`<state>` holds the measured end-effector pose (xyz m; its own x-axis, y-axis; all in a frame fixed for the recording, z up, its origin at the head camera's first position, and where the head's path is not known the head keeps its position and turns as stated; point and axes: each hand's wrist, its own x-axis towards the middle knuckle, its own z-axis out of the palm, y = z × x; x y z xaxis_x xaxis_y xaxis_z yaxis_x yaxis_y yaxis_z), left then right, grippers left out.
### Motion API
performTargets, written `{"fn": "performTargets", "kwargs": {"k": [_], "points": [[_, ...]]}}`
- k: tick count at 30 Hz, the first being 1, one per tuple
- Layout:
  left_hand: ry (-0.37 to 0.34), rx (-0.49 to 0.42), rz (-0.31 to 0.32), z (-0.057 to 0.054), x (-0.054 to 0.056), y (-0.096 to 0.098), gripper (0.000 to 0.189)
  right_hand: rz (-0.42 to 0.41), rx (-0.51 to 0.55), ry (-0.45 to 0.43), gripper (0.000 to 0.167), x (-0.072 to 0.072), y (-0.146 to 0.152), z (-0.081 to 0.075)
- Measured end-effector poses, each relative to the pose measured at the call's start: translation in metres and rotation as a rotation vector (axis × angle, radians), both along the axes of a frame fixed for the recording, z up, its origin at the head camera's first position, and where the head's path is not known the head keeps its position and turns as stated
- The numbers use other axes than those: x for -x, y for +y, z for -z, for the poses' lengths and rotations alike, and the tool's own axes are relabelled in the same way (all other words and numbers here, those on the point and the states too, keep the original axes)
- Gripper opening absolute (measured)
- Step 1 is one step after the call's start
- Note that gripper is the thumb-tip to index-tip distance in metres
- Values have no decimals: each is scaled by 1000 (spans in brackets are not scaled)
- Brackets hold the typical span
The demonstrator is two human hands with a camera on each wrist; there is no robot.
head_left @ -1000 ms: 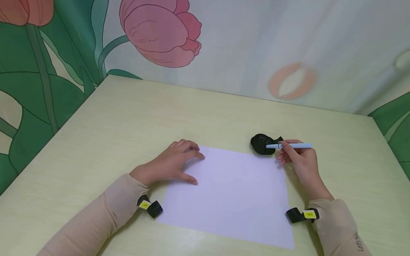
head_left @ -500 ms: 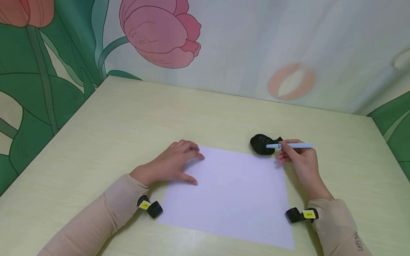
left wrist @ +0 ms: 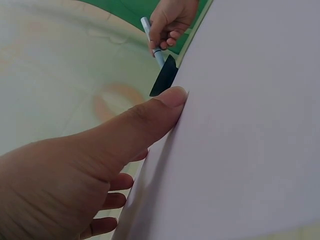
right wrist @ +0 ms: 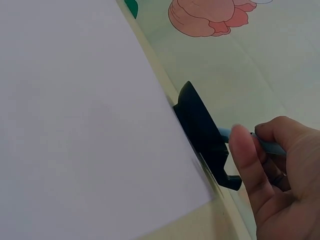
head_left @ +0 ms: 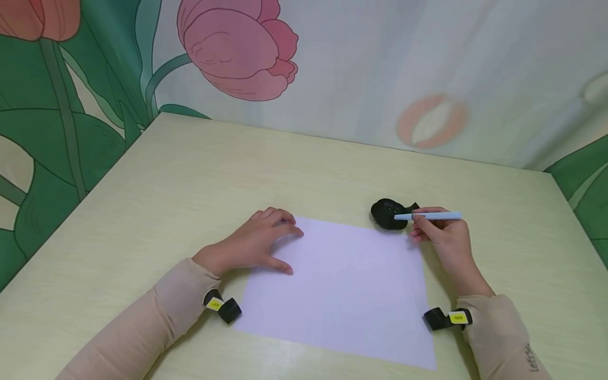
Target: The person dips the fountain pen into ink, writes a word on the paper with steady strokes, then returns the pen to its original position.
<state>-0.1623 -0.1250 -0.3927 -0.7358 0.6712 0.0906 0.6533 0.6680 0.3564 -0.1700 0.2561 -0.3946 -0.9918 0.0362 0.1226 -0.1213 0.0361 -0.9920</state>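
Note:
My right hand (head_left: 442, 235) pinches a light-blue pen (head_left: 444, 216) between thumb and fingers, holding it nearly level in the head view. The pen's front end overlaps a small black rounded dish (head_left: 383, 214) with a short tail-like handle, and its tip is hidden against the black. This dish stands at the far right edge of a blank white sheet of paper (head_left: 351, 295). On the sheet's left side rests my left hand (head_left: 254, 240), fingers spread and relaxed. The left wrist view shows its thumb (left wrist: 145, 122) lying along the paper.
A pale wooden table (head_left: 214, 174) carries everything. Behind it hangs a cloth backdrop (head_left: 351, 68) printed with large tulips and green leaves. Black wrist cameras (head_left: 230, 311) sit on both beige sleeves (head_left: 138, 327), close to the paper's sides.
The pen and the right-hand fingertips have shifted very slightly left. The left hand, paper and black dish have stayed in place.

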Motion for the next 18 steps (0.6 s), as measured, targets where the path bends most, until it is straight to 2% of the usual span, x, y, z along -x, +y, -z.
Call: {"fn": "performTargets", "kwargs": {"k": [7,18], "points": [[-2,9,-4,-1,0,1,66,27,-37,-1,4,0,-1,-2],[-14,2,-2,-2,0,0,66,65,-10,17,6,-3,-1,-6]]}}
